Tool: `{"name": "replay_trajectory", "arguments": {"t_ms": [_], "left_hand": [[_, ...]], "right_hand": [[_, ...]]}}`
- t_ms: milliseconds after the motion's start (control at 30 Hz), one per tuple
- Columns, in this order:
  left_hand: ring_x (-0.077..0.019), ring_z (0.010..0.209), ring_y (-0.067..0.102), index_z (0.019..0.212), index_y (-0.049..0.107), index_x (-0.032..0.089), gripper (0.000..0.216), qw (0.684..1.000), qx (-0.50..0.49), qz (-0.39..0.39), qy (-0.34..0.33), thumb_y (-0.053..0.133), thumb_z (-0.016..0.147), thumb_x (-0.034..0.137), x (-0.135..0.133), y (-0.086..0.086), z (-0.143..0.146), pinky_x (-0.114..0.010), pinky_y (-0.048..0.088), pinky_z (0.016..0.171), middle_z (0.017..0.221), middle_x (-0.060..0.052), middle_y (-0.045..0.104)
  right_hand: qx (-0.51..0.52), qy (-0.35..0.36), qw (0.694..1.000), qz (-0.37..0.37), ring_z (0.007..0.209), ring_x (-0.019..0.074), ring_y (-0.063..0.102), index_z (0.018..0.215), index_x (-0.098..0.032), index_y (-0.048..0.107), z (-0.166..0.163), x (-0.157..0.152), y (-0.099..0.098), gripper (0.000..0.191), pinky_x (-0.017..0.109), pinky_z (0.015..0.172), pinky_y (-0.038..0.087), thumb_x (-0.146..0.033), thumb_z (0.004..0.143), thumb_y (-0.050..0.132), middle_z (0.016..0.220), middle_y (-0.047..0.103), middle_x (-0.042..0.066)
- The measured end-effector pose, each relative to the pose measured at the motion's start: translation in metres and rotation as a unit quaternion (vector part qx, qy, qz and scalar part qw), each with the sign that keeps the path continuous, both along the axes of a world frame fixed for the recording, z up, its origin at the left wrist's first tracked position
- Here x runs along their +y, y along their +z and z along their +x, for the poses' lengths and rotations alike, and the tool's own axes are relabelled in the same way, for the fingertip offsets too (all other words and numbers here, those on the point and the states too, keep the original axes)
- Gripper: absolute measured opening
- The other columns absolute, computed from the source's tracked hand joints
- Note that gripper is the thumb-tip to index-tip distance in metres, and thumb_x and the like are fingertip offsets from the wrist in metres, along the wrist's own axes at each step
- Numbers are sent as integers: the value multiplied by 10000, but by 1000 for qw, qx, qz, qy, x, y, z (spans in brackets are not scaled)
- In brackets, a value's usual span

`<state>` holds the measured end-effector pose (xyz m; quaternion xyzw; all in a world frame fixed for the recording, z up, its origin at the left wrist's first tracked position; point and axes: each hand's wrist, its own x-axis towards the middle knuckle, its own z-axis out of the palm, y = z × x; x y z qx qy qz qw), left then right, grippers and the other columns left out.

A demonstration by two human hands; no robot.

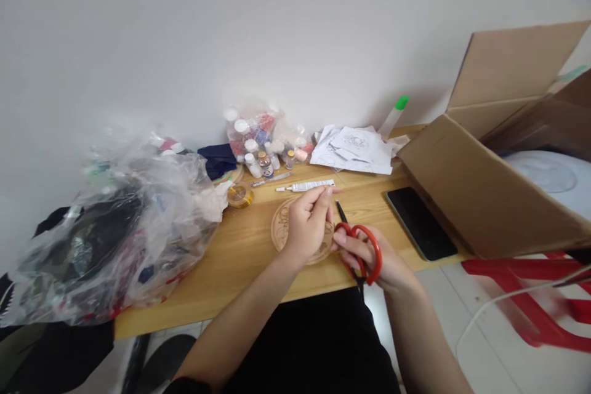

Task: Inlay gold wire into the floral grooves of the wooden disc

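Observation:
My left hand (pixel 308 225) is raised over a round wooden disc (pixel 278 228) with carved or drawn lines, and covers much of it. Thumb and fingertips are pinched together; whatever they hold is too fine to make out. In my right hand (pixel 385 258), just right of the disc, is a pair of scissors (pixel 377 258) with orange-red handles, the dark blades pointing down toward my lap. The thumb and fingertips of this hand are also close together. Between the hands lies a slim black tool (pixel 341 212). A white tube (pixel 308 186) rests behind the disc.
A spool of golden wire (pixel 240 196) and a bag of small bottles (pixel 258 129) stand behind. Large plastic bags (pixel 138 228) crowd the left. To the right are a phone (pixel 421 223), an open cardboard box (pixel 480 197) and papers (pixel 353 148). A red stool (pixel 521 301) stands below.

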<state>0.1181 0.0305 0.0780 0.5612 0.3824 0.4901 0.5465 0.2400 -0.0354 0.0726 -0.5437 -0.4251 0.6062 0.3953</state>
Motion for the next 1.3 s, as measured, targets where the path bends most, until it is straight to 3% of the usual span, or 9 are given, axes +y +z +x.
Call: {"name": "replay_trajectory", "arguments": {"t_ms": [67, 233, 433, 633, 733, 833, 967, 1067, 1300], "left_hand": [[-83, 505, 453, 892, 707, 174, 347, 1000, -5, 2, 27, 546, 911, 481, 7, -4, -8, -208, 392, 555, 509, 50, 461], [-77, 477, 372, 873, 688, 172, 347, 998, -14, -13, 56, 549, 902, 489, 18, -12, -26, -209, 318, 506, 498, 61, 419], [-81, 460, 387, 854, 688, 188, 313, 999, 5, -20, 50, 557, 893, 470, 12, -21, -48, -217, 328, 523, 456, 70, 414], [-67, 419, 397, 764, 702, 154, 251, 998, 34, -52, 22, 671, 830, 394, 30, -31, -88, -211, 335, 506, 414, 59, 456], [-58, 391, 376, 758, 695, 157, 252, 998, 21, -67, 2, 668, 839, 394, 51, -44, -90, -199, 310, 472, 396, 71, 423], [-56, 375, 369, 755, 698, 156, 251, 997, 10, -75, -26, 648, 862, 378, 71, -59, -78, -196, 312, 457, 395, 69, 425], [-53, 375, 383, 733, 709, 151, 210, 995, 12, -78, -60, 634, 880, 281, 89, -71, -64, -188, 318, 460, 396, 58, 465], [-50, 371, 371, 743, 715, 152, 202, 993, 13, -91, -77, 612, 894, 237, 92, -76, -64, -181, 302, 454, 388, 65, 451], [-50, 388, 407, 782, 718, 139, 209, 993, -6, -67, -100, 556, 914, 143, 93, -84, -68, -184, 302, 456, 419, 54, 469]], "right_hand": [[-229, -28, 972, 35, 428, 95, 389, 591, -202, 494, 18, 10, -2, 474, 243, 441, 303, -643, 760, 543, 462, 439, -40], [-447, -96, 889, 7, 497, 123, 406, 453, -206, 404, 61, 62, -17, 415, 278, 504, 275, -331, 747, 668, 442, 400, -23], [-557, -92, 825, -25, 701, 113, 564, 768, -144, 594, 72, 103, -29, 210, 289, 685, 482, -326, 866, 628, 757, 600, 0], [-600, -123, 790, -31, 802, 315, 608, 715, -96, 632, 66, 99, -32, 58, 410, 643, 431, -128, 760, 612, 778, 614, 202], [-608, -127, 784, -2, 821, 331, 606, 766, -111, 652, 54, 93, -30, 103, 425, 660, 421, -177, 790, 577, 841, 619, 215], [-596, -83, 796, 67, 808, 264, 606, 847, -152, 674, 33, 89, -23, 144, 388, 702, 425, -198, 819, 541, 883, 651, 153], [-477, 119, 853, 176, 573, 125, 542, 815, -184, 693, 2, 92, -16, 102, 261, 594, 397, -238, 790, 610, 664, 644, 16], [-389, 235, 853, 255, 522, 85, 501, 770, -175, 685, -11, 100, -21, 99, 230, 565, 363, -200, 798, 593, 623, 628, -14], [-356, 198, 861, 306, 558, 81, 528, 822, -174, 683, -14, 106, -46, 87, 216, 558, 390, -200, 852, 606, 640, 616, -21]]}}
